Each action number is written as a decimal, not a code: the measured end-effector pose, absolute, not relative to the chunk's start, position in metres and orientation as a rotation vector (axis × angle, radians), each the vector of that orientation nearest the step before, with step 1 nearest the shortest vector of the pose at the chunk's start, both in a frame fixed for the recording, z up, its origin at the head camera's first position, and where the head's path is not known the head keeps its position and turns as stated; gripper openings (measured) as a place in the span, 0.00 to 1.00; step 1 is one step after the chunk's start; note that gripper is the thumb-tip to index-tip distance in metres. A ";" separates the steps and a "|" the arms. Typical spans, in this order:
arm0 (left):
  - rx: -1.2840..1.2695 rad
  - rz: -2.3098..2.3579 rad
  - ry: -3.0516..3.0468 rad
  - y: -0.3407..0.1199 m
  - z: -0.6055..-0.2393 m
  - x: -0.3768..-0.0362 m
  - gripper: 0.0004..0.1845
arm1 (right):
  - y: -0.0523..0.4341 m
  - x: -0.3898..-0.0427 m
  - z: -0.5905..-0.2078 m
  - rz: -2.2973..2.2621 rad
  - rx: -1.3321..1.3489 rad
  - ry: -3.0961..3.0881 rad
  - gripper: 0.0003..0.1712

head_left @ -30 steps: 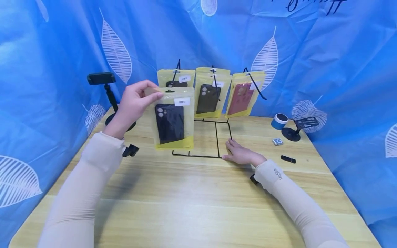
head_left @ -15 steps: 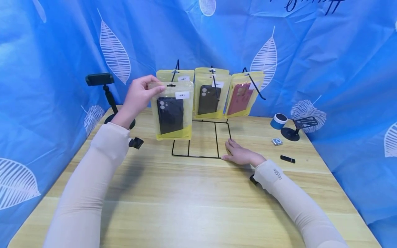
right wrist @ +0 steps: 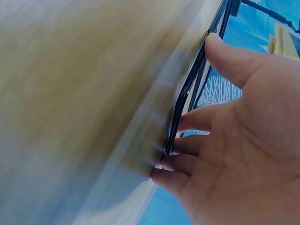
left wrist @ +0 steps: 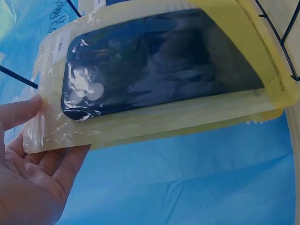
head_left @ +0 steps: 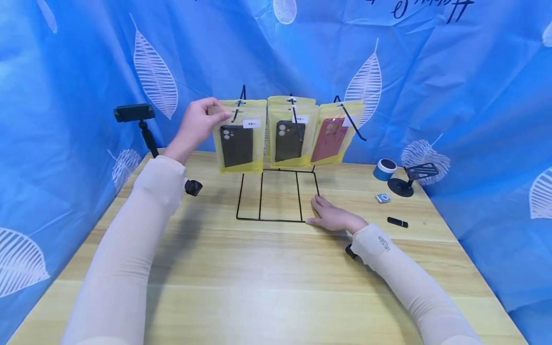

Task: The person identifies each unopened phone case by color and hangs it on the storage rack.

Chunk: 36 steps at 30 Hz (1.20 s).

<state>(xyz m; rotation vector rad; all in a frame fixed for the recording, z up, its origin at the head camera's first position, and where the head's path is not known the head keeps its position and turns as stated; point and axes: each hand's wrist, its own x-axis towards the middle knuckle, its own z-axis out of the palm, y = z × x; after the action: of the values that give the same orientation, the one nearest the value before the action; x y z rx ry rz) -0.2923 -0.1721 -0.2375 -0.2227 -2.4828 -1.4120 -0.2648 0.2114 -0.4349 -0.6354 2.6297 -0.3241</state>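
My left hand (head_left: 199, 120) pinches the top left corner of a clear and yellow pouch (head_left: 256, 153) holding a dark phone case (head_left: 237, 146). The pouch hangs upright at the left hook (head_left: 237, 110) of a black wire display rack (head_left: 271, 220), whose tip shows in front of the pouch's top. In the left wrist view, thumb and fingers lie on opposite faces of this pouch (left wrist: 117, 129), and another pouch's yellow edge shows behind it. My right hand (head_left: 331, 214) rests at the rack base's front right corner, thumb at the front bar, fingers spread along the side bar.
Pouches with a dark phone case (head_left: 290, 139) and a pink one (head_left: 331, 139) hang on the middle and right hooks. A phone holder (head_left: 134, 113) stands left. At right are a blue cylinder (head_left: 384, 169), a black stand (head_left: 401, 187), a small silver player (head_left: 382, 198) and a black stick (head_left: 397, 222).
My left hand has carried its pouch up and away from me, from in front of the left hook to the hook itself. My right hand has stayed on the rack's base.
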 end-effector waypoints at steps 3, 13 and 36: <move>-0.191 -1.404 -2.502 -0.172 -0.237 -0.298 0.12 | 0.210 -0.264 -0.435 -0.321 -0.647 2.631 0.50; -0.101 -1.390 -2.500 -0.168 -0.237 -0.313 0.18 | 0.208 -0.264 -0.435 -0.321 -0.639 2.636 0.50; -0.005 -1.228 -2.551 -0.181 -0.263 -0.283 0.34 | 0.209 -0.273 -0.432 -0.260 -0.652 2.617 0.49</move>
<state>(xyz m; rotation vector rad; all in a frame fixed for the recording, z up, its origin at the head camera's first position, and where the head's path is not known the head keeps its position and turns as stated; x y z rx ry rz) -0.2829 -0.1807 -0.2627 -0.0048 -2.5513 -1.2275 -0.2728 0.2085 -0.4315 -0.6520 2.6166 -0.2603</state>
